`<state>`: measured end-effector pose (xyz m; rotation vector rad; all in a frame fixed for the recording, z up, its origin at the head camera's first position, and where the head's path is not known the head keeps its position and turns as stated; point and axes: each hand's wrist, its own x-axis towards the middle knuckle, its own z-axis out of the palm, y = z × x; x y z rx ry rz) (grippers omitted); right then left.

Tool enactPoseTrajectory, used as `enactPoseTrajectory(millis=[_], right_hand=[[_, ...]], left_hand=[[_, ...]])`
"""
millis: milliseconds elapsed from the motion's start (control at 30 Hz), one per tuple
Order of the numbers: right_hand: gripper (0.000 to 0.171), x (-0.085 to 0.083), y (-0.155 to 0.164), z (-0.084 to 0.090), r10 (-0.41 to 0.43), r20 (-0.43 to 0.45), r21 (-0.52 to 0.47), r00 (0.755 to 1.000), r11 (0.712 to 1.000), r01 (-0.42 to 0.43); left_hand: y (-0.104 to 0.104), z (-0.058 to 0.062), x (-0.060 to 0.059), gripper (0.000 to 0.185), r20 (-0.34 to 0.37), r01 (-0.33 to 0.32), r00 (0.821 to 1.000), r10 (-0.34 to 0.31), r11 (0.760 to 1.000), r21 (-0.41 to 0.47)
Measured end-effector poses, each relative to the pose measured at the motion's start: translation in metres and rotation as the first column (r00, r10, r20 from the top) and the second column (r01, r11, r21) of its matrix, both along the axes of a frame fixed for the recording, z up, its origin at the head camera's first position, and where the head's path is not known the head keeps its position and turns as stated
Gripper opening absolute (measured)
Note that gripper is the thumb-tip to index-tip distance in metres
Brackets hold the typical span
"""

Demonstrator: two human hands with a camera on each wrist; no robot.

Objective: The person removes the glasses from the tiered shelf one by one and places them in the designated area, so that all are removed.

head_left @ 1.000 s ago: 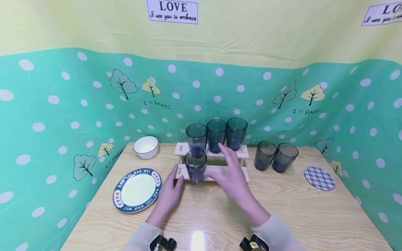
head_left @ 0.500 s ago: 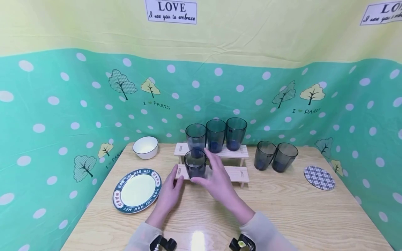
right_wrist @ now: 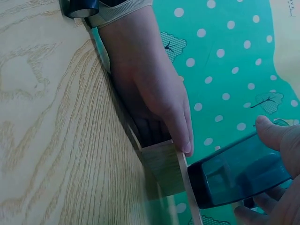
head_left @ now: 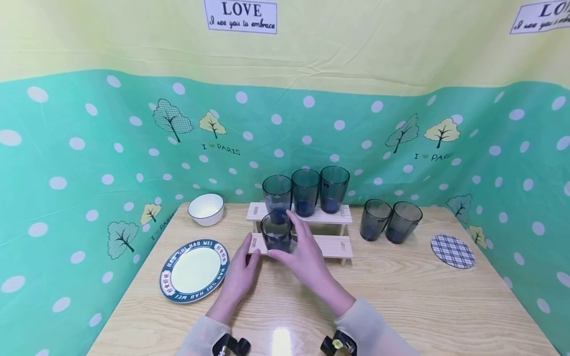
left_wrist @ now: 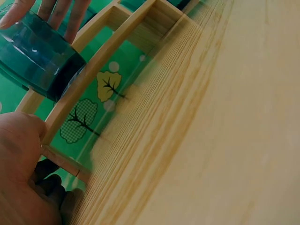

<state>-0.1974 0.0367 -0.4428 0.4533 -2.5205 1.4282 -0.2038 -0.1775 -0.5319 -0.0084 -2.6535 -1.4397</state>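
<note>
With the right hand (head_left: 305, 257) curled round the blue cup (head_left: 276, 232), keep it upright while the flat left hand (head_left: 240, 274) steadies the wooden rack (head_left: 331, 245).

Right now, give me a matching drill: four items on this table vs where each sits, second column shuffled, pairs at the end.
Items:
1. white bowl
2. checked coaster
3. plate
4. tumbler in the right hand

Places:
A. lower step of the wooden rack, left end
B. far right of the table
C. back left corner, behind the plate
D. front left, beside the left hand

Pairs: 1-C, 2-B, 3-D, 4-A
</note>
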Motion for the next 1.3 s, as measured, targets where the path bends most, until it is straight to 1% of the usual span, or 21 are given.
enactPoseTrajectory(millis=[167,300,500,833,1033,1300], right_hand=[[0.109,-0.0004,-0.0008,0.0010,-0.009,0.004,-0.013,1.000,1.000,0.009],[0.104,-0.0001,-0.0007,0.0018,-0.008,0.000,-0.026,1.000,1.000,0.008],[0.099,0.0001,-0.0016,0.0033,-0.017,0.010,-0.037,1.000,0.999,0.017],[0.097,0.0002,-0.0034,0.0045,-0.014,0.027,-0.052,1.000,0.999,0.016],[0.096,0.0012,-0.0039,0.0048,-0.024,0.014,-0.043,1.000,0.999,0.024],[0.098,0.0029,-0.0040,0.0047,-0.023,-0.006,-0.035,1.000,0.999,0.023]], left_hand=[[0.0004,-0.0005,-0.0003,0.069,-0.004,-0.006,1.000,0.006,1.000,-0.004],[0.0009,-0.0012,-0.0001,0.068,-0.016,-0.009,1.000,0.009,1.000,-0.013],[0.0008,-0.0010,-0.0009,0.068,-0.021,0.001,1.000,-0.001,1.000,-0.011],[0.0005,-0.0015,-0.0003,0.068,-0.027,-0.003,1.000,0.002,1.000,-0.013],[0.0002,-0.0008,-0.0004,0.068,-0.004,0.000,1.000,0.000,1.000,-0.002],[-0.0004,0.0001,0.0004,0.068,-0.004,0.005,1.000,-0.005,1.000,0.015]])
